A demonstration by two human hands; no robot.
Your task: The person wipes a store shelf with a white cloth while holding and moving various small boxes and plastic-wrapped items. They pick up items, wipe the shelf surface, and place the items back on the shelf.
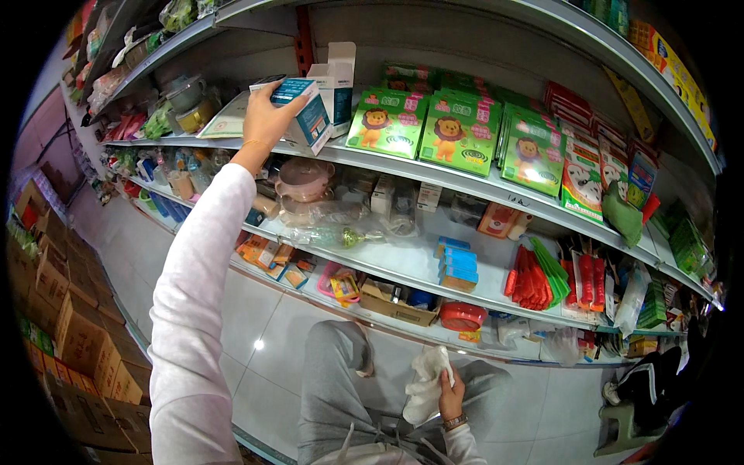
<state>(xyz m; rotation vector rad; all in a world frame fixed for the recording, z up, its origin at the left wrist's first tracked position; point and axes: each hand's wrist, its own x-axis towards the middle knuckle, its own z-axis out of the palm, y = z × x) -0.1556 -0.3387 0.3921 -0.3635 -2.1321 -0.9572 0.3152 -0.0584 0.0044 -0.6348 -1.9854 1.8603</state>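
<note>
On the upper shelf, my left hand (268, 116) grips a blue and white cardboard box (311, 119) from above, thumb on the near top edge. The box is tilted at the shelf's front edge. Right beside it stands a white and blue box (339, 87) with its top flap raised. Left of my hand lies a flat pale packet (228, 119). Green mosquito coil packets (383, 125) with a cartoon lion lie to the right of the boxes. Low in front of my lap, my right hand (451, 392) holds a crumpled white cloth (426, 383).
Lower shelves hold a pink bowl (305, 179), blue small boxes (459, 270), red packets (528, 279) and a red basin (462, 315). Brown cartons (81, 331) are stacked at left. Another person's dark-clothed leg (651, 372) is at right, by a stool (622, 427).
</note>
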